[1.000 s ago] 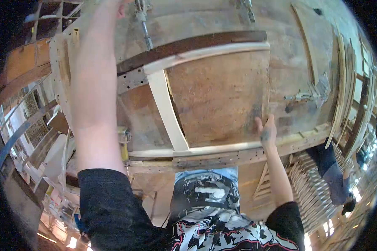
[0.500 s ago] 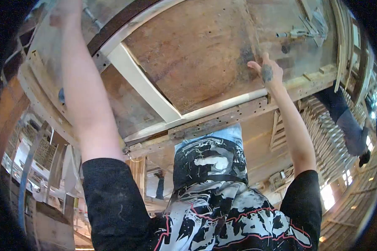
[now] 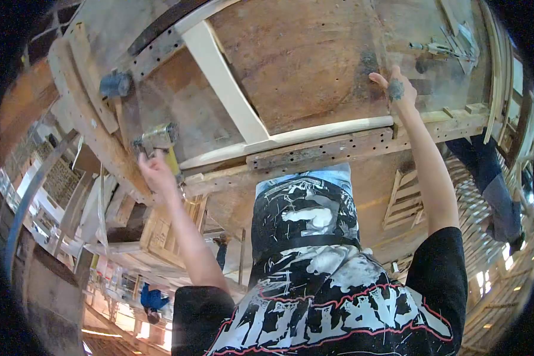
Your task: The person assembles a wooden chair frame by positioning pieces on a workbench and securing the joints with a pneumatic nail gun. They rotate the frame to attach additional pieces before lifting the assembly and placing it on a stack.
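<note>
Left hand [image 3: 156, 171] now beside metal tool [image 3: 159, 136]

A stained wooden desk [image 3: 442, 89] carries a pale wooden frame [image 3: 225, 80], its rounded front rail running along the near edge beside a strip [image 3: 323, 147] pierced with holes. At the left lie a dark-headed mallet [image 3: 115, 85] and, nearer, what looks like a nail gun [image 3: 158, 137]. A metal-nozzled tool [image 3: 424, 46] rests toward the far right.
</note>
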Motion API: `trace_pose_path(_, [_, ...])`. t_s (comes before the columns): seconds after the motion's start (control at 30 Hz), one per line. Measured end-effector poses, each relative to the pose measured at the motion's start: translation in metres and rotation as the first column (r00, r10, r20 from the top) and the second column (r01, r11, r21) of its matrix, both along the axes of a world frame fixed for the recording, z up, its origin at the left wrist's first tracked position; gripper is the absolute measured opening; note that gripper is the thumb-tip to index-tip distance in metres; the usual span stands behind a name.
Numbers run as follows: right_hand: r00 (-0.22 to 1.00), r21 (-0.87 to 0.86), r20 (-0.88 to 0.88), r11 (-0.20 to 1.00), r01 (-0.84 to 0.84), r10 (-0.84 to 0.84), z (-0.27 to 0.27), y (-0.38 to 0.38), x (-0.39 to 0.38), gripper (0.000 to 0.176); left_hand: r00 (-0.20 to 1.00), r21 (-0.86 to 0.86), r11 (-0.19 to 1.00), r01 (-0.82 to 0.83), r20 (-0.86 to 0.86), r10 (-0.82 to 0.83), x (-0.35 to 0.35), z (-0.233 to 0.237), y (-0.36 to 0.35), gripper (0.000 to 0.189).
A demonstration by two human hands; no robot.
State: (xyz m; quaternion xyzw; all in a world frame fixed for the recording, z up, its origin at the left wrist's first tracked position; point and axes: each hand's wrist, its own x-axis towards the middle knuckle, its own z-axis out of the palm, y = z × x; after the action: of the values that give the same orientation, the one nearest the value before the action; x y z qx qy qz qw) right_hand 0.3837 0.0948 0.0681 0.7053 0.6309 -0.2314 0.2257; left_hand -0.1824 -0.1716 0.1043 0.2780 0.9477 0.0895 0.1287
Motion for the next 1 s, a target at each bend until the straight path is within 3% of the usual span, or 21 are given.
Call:
trace_pose_path(0.1, [1.000,0.124,0.020,0.992,-0.011,0.009,-0.009,-0.013,0.001,0.073,0.923,-0.063,0.931,0.360,-0.122,-0.365,0.017,-0.014,-0.031,0.076])
trace_pose_path(0.2, [0.984,0.247,-0.144,0.959,0.135,-0.101,-0.009,-0.039,0.002,0.063,0.878,-0.163,0.917,0.365,-0.266,-0.397,0.012,-0.046,-0.031,0.081])
trace_pose_path(0.3, [0.941,0.465,-0.335,0.875,0.135,0.033,-0.024,-0.078,0.016,0.055,0.989,-0.167,0.975,0.147,0.001,-0.149,-0.005,-0.055,-0.027,0.082])
trace_pose_path(0.33, [0.947,0.516,-0.311,0.851,0.098,0.080,-0.025,-0.092,0.021,0.049,0.982,-0.162,0.970,0.179,-0.029,-0.186,-0.009,-0.053,-0.026,0.078])
trace_pose_path(0.43, [0.977,0.552,-0.211,0.824,0.130,-0.013,-0.033,-0.122,0.027,0.045,0.940,-0.153,0.941,0.300,-0.121,-0.320,-0.021,-0.024,-0.018,0.068])
trace_pose_path(0.47, [0.979,0.490,-0.186,0.855,0.170,-0.088,-0.027,-0.123,0.024,0.042,0.992,-0.302,0.946,0.120,-0.010,-0.128,0.014,0.031,0.027,0.051])
trace_pose_path(0.57, [0.985,0.603,-0.146,0.782,0.158,-0.086,-0.034,-0.123,0.023,0.039,0.952,-0.126,0.956,0.266,0.187,-0.241,0.013,0.069,0.022,0.046])
trace_pose_path(0.63, [0.984,0.623,-0.154,0.764,0.170,-0.093,-0.034,-0.123,0.023,0.037,0.899,0.043,0.922,0.385,0.210,-0.385,0.053,0.099,0.023,0.049])
trace_pose_path(0.7, [0.982,0.633,-0.159,0.752,0.181,-0.102,-0.033,-0.125,0.025,0.034,0.863,-0.152,0.963,0.221,0.491,-0.120,0.081,0.112,0.019,0.053])
trace_pose_path(0.77, [0.981,0.639,-0.160,0.745,0.189,-0.112,-0.034,-0.124,0.026,0.032,0.789,-0.097,0.902,0.422,0.530,-0.312,0.088,0.088,-0.007,0.050])
trace_pose_path(0.83, [0.979,0.658,-0.180,0.727,0.194,-0.098,-0.033,-0.123,0.028,0.030,0.697,-0.153,0.732,0.663,0.483,-0.530,0.127,0.096,0.011,0.051])
trace_pose_path(0.93, [0.979,0.657,-0.172,0.728,0.199,-0.112,-0.032,-0.125,0.029,0.029,0.544,-0.121,0.542,0.832,0.373,-0.752,0.129,0.068,0.000,0.054])
trace_pose_path(1.0, [0.978,0.646,-0.175,0.737,0.200,-0.112,-0.032,-0.126,0.029,0.030,0.587,-0.201,0.558,0.805,0.402,-0.703,0.143,0.073,0.008,0.055])
